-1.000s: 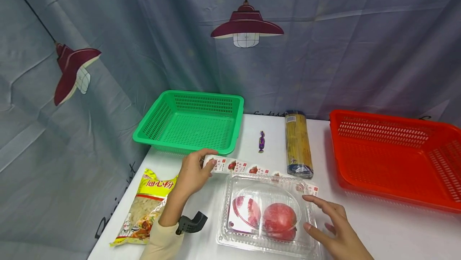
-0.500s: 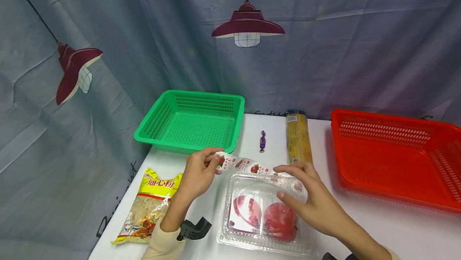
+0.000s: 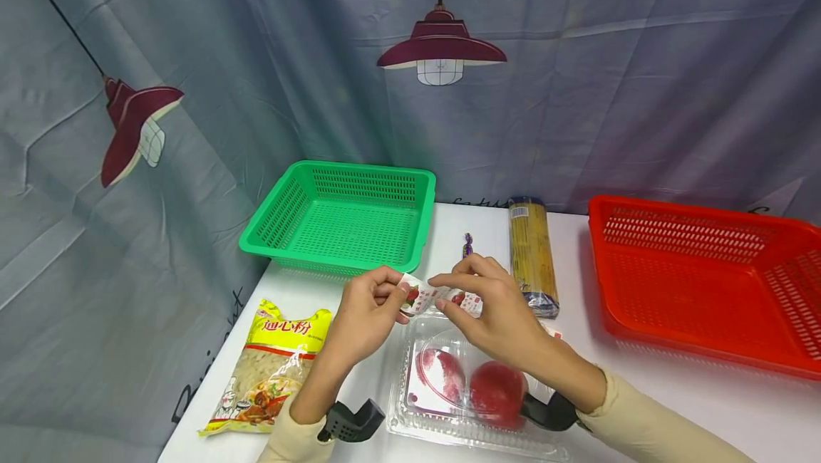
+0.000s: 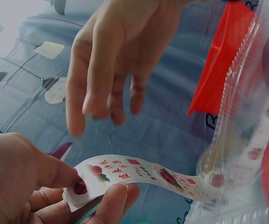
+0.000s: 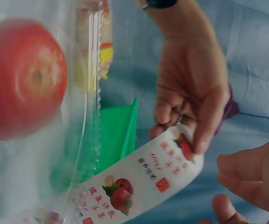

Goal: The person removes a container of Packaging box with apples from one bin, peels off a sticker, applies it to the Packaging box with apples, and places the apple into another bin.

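Note:
My left hand [image 3: 368, 313] pinches one end of a strip of apple stickers [image 4: 125, 170] between thumb and fingers, lifting that end off the table. The strip curves down toward a clear plastic clamshell box [image 3: 462, 438], where its far part lies along the box's back edge. Over the strip hovers my right hand [image 3: 494, 306], thumb and index finger apart, fingertips close to the stickers. Both wrist views show its fingers loose, with nothing between them. Inside the box sit two red apples [image 3: 497, 386], partly behind my right wrist in the head view.
A green basket [image 3: 359, 224] stands at the back left, a red basket [image 3: 680, 271] at the right. A macaroni bag [image 3: 272, 370] lies by my left forearm. Behind the box are a spaghetti pack [image 3: 532, 256] and a purple-wrapped candy [image 3: 467, 243], partly hidden by my right hand.
My right hand has moved left and forward from the box's right side to the strip near my left hand. The left hand has shifted slightly right, raising the strip's end.

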A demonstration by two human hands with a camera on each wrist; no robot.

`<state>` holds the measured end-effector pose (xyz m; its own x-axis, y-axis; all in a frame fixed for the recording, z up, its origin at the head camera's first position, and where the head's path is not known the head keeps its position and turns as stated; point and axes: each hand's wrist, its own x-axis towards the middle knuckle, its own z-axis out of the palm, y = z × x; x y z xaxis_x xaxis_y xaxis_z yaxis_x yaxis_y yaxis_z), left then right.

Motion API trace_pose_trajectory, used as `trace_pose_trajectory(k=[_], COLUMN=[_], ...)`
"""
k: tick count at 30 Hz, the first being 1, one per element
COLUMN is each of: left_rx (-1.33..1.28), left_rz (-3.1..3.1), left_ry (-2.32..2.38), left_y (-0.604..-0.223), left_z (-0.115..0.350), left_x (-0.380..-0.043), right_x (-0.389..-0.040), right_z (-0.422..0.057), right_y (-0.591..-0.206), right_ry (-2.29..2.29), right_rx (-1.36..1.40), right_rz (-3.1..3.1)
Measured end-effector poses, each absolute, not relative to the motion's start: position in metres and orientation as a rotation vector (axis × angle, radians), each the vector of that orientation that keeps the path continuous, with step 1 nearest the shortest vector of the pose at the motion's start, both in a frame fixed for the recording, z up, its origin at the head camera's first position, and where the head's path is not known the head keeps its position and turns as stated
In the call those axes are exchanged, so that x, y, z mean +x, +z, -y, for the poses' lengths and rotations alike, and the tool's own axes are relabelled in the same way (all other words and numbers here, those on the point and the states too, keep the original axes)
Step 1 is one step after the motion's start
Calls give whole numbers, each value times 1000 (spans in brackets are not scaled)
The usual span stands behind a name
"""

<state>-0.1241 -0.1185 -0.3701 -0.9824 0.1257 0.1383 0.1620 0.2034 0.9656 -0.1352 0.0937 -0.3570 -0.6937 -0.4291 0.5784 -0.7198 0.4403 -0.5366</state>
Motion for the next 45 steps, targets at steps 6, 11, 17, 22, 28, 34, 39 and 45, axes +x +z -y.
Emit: trace_pose_trajectory(k=[6,11,17,22,28,34,39,45], left_rx=[-329,-362,-385,-359,-342,-374,-376,-336], left_rz=[2391,2368,2324,2364,2387,2402,2376,2355], left_ry=[-1969,-2000,-2050,-1957,-1890,-1836,-1820,-1803], left_y=[-369,-370,-368,-361,-349,-337,-331,-329], left_z=[114,110,105,103,102,101,102,107], left_x=[-121,-117,-114,-113,-116,-122,-126,-129], right_x=[-141,-144,-144,-144,-146,-147,-146,-142], right_z=[-85,-82,-82,-83,-83,-85,-88,-96], right_y=[-357,-360,-362,-362,-358,-350,-344,-337], right_ry=[1060,1017,981,1024,1080,1163,1233,1350], right_rx=[992,1010,1018,1011,1009,998,980,963], right_rz=[2297,2242,2208,2175,2075,2058,2057,2066])
